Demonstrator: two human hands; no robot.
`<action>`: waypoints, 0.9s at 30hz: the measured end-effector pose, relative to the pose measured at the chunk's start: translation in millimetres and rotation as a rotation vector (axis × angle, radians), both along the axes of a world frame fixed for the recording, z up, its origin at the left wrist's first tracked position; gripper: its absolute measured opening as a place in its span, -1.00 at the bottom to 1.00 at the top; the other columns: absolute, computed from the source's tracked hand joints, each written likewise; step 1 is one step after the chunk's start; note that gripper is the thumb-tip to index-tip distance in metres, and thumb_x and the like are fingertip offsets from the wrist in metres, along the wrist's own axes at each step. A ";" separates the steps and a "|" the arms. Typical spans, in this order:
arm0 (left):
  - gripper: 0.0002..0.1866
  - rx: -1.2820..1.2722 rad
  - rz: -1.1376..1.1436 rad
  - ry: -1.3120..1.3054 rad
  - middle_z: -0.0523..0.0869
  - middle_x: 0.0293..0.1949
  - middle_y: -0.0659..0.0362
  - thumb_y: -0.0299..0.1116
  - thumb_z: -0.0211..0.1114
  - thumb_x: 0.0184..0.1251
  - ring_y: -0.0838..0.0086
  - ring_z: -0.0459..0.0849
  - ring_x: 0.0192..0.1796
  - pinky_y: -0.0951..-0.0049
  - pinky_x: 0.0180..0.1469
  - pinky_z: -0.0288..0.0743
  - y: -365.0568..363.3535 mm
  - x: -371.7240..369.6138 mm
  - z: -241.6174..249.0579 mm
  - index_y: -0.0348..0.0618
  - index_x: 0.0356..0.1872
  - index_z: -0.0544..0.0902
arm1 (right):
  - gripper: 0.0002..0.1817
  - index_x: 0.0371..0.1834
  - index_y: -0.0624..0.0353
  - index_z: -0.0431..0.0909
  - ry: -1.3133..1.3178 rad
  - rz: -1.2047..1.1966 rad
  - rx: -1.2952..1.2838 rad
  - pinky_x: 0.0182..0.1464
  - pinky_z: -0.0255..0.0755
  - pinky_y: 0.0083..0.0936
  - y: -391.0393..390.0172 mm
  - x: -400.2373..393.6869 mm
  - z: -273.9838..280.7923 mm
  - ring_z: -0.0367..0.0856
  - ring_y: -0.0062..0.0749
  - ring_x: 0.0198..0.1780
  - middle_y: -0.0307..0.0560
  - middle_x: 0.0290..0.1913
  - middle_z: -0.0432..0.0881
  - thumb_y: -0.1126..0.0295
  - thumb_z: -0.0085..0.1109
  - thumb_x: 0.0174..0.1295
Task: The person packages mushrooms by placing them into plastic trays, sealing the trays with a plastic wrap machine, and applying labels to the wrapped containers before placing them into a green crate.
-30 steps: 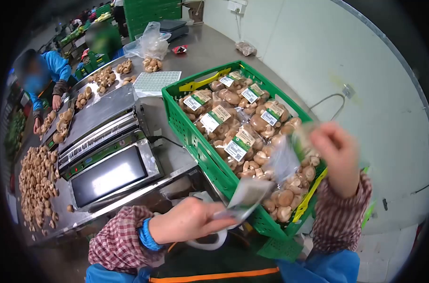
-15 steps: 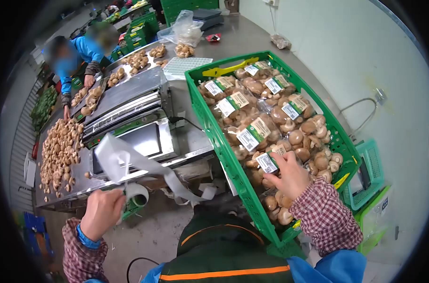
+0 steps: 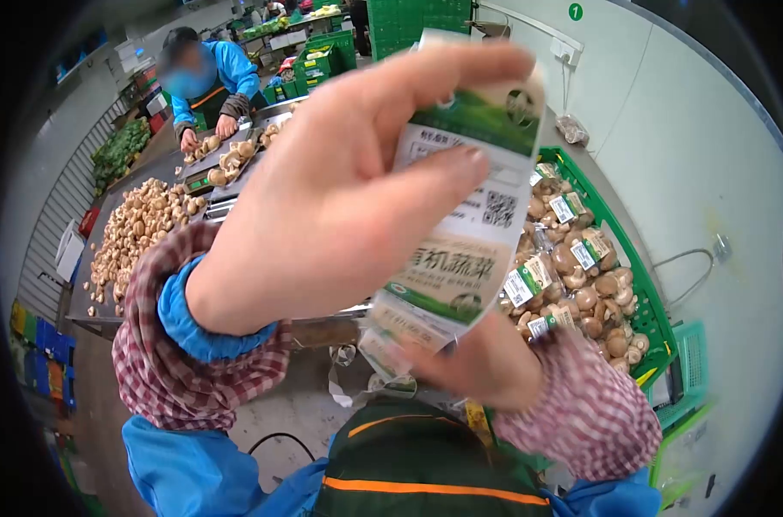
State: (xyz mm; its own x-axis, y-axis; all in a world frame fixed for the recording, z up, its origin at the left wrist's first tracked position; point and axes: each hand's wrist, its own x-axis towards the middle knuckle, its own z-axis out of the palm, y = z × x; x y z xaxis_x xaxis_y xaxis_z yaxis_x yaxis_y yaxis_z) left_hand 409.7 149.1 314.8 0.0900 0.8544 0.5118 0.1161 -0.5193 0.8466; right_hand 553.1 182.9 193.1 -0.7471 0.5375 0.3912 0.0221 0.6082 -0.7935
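Close to the camera, my left hand [image 3: 323,198] pinches a strip of printed labels [image 3: 469,250] between thumb and fingers. The labels are green, white and beige, with a QR code and printed characters. Lower down, my right hand [image 3: 486,366], blurred by motion, has its fingers closed over the lower part of the same strip. Behind the strip and to the right stands a green crate [image 3: 637,267], holding clear packs of mushrooms [image 3: 585,250] with labels on them. The left hand hides most of the metal machine on the table.
Loose mushrooms [image 3: 137,228] lie heaped on the metal table at left. Across it, a co-worker in blue sleeves [image 3: 236,69] handles mushrooms. A turquoise basket [image 3: 689,362] sits right of the crate, near the white wall [image 3: 667,155]. Green crates [image 3: 417,26] are stacked behind.
My left hand has risen toward the camera with the label strip. My right hand has left a label on a pack in the crate and moved left to the strip. The view has shifted.
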 end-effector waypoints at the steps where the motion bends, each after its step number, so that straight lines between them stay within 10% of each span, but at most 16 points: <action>1: -0.50 0.042 -0.003 -0.052 0.51 0.08 0.04 -0.55 0.09 0.20 0.46 0.54 0.05 0.51 0.08 0.43 3.1 -3.4 0.3 -0.32 0.21 0.31 | -0.65 0.01 0.30 0.44 0.079 0.079 -0.219 -0.03 0.41 -0.42 12.1 -10.0 7.5 0.57 -0.28 -0.09 0.06 -0.13 0.59 0.36 0.11 0.20; 4: -0.63 0.006 -0.044 -0.394 0.54 0.05 0.06 -0.36 0.05 0.34 0.46 0.56 0.03 0.51 0.07 0.44 6.8 -39.8 -8.3 -0.31 0.11 0.42 | -0.66 -0.04 0.35 0.47 -0.107 0.536 -0.942 -0.09 0.43 -0.47 15.0 8.8 15.8 0.57 -0.47 -0.11 0.03 -0.14 0.62 0.29 0.07 0.25; 6: -0.64 -0.001 0.227 -0.322 0.56 0.01 0.10 -0.35 0.05 0.35 0.50 0.56 0.00 0.52 0.05 0.45 8.4 -42.8 -34.9 -0.30 0.11 0.41 | -0.60 -0.13 0.31 0.54 -0.538 0.791 -0.409 -0.15 0.45 -0.50 30.0 25.1 -9.5 0.60 -0.37 -0.22 0.05 -0.29 0.64 0.13 0.06 0.24; 8: -0.51 -0.132 0.172 -0.158 0.42 0.12 0.14 -0.54 0.04 0.31 0.56 0.48 0.03 0.53 0.05 0.40 2.3 -50.5 -68.9 -0.29 0.26 0.20 | -0.74 -0.21 0.24 0.58 -0.775 -0.014 0.432 -0.24 0.46 -0.46 26.8 46.1 -13.9 0.61 -0.31 -0.33 0.01 -0.41 0.61 0.30 0.15 0.13; 10: -0.64 -0.195 0.014 -0.042 0.51 -0.03 0.13 -0.53 0.02 0.32 0.55 0.51 -0.02 0.53 0.00 0.42 0.2 -45.9 -97.4 -0.26 0.14 0.33 | -0.72 -0.15 0.26 0.55 -0.369 -0.263 -0.085 -0.23 0.45 -0.42 26.9 53.4 8.7 0.58 -0.27 -0.30 -0.03 -0.37 0.58 0.43 0.21 0.05; 13: -0.80 -0.462 -0.173 0.087 0.64 -0.21 0.13 -0.50 0.12 0.30 0.59 0.58 -0.13 0.59 -0.08 0.45 7.0 -41.1 -116.4 -0.32 -0.08 0.48 | -0.64 -0.06 0.29 0.49 -0.076 -0.356 0.203 -0.16 0.42 -0.42 14.3 28.8 39.0 0.55 -0.27 -0.22 -0.05 -0.25 0.56 0.51 0.23 0.01; 20: -0.88 -0.057 -0.279 0.310 0.63 -0.53 0.11 -0.37 0.22 0.22 0.34 0.56 -0.54 0.52 -0.48 0.40 40.9 -26.0 -147.5 -0.20 -0.37 0.62 | -0.72 -0.13 0.19 0.52 -0.250 -0.397 0.217 -0.04 0.38 -0.38 6.5 32.2 11.9 0.52 -0.27 -0.23 -0.16 -0.30 0.55 0.45 0.21 0.06; 23: -0.75 -0.617 -0.485 0.147 0.57 -0.67 0.13 -0.26 0.26 0.23 0.62 0.49 -0.59 0.55 -0.49 0.37 37.4 -5.4 -207.0 -0.27 -0.26 0.63 | -0.87 -0.28 0.20 0.54 -0.472 -0.551 0.524 -0.10 0.42 -0.45 35.0 81.3 35.5 0.56 -0.40 -0.26 -0.17 -0.35 0.57 0.44 0.16 0.12; 25: -0.74 -0.889 -0.474 -0.003 0.64 -0.49 0.26 -0.28 0.23 0.26 0.70 0.53 -0.42 0.61 -0.34 0.43 31.9 -6.3 -231.7 -0.27 -0.16 0.62 | -0.82 -0.23 0.27 0.54 -0.097 -1.037 -0.105 -0.24 0.44 -0.65 94.5 148.7 32.0 0.56 -0.56 -0.30 -0.18 -0.36 0.62 0.45 0.15 0.11; 27: -0.61 -1.053 -0.480 -0.334 0.60 -0.09 0.23 -0.43 0.23 0.23 0.61 0.55 -0.10 0.58 -0.04 0.43 34.8 -11.5 -204.9 -0.28 0.09 0.47 | -0.65 -0.17 0.28 0.52 -0.322 -1.084 -0.437 -0.19 0.43 -0.56 151.4 211.1 2.9 0.57 -0.48 -0.26 -0.08 -0.30 0.62 0.37 0.29 -0.04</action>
State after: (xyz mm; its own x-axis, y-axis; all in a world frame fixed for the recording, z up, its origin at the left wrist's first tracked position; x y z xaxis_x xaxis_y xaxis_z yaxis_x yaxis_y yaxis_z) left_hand 398.3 184.0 109.9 0.5092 0.7828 -0.3576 -0.2059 0.5143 0.8325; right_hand 764.2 334.3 196.0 0.1429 0.9846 -0.1007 0.5879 -0.1663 -0.7916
